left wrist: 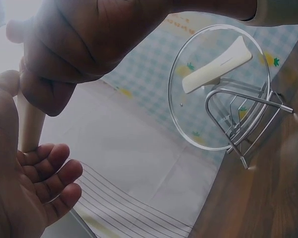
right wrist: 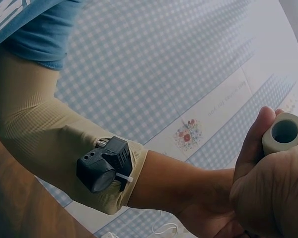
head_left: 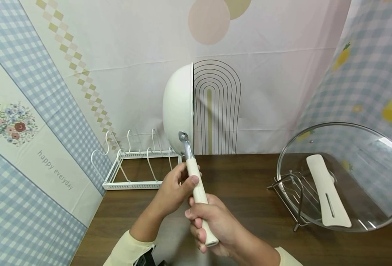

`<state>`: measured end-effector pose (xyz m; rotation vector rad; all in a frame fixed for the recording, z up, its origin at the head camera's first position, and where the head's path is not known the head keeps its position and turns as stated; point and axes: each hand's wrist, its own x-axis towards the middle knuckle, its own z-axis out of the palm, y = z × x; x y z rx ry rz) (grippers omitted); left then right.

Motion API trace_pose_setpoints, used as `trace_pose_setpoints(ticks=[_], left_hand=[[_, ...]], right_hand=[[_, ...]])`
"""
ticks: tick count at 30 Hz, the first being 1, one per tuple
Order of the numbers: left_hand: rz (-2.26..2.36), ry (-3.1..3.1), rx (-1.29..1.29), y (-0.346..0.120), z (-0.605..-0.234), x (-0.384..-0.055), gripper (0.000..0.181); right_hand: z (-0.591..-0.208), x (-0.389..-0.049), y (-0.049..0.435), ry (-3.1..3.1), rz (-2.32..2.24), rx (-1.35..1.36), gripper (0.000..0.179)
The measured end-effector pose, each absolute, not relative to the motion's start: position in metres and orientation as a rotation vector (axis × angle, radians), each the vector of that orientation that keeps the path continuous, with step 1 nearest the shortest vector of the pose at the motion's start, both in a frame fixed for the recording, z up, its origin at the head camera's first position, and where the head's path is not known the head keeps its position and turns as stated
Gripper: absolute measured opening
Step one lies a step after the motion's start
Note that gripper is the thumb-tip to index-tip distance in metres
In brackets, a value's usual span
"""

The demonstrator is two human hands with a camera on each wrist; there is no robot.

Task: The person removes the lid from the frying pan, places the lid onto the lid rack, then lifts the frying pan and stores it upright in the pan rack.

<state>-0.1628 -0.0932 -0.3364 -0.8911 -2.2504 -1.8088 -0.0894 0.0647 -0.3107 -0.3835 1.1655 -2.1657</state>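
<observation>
A white wok (head_left: 177, 107) is held up on edge, its rounded outside to the left and its rim upright on the right. My left hand (head_left: 172, 190) holds its cream handle (head_left: 192, 168) just below the metal joint, thumb along the near side. Lower down, my right hand (head_left: 217, 223) grips the same handle with fingers wrapped round it, close to its end. The right wrist view shows the handle's hollow end (right wrist: 269, 141) sticking out of the right hand. The wok's lower edge overlaps the right end of a white wire rack (head_left: 133, 185) in the head view.
The rack stands at the back left of the wooden table (head_left: 246, 192), with several curved dividers. To the right, a glass lid (head_left: 378, 177) with a long cream handle (head_left: 329, 195) leans on a metal wire stand (head_left: 300, 207). Patterned cloth walls (head_left: 269, 92) close in the back and sides.
</observation>
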Motion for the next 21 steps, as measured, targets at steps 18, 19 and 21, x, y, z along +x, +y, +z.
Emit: trace_pose_setpoints(ticks=[18, 19, 21], left_hand=[[-1.811, -2.262, -0.855, -0.0970, -0.3307, -0.1623, 0.040], [-1.810, -2.257, -0.859, -0.0972, -0.3310, -0.1626, 0.040], [-1.813, -2.246, -0.869, -0.0980, -0.3313, -0.1632, 0.039]], right_hand=[[-0.3081, -0.0904, 0.0591, 1.154, -2.183, -0.400, 0.016], [-0.3080, -0.0905, 0.0589, 1.156, -2.181, -0.402, 0.016], [-0.3078, -0.0907, 0.0585, 1.157, -2.179, -0.403, 0.016]])
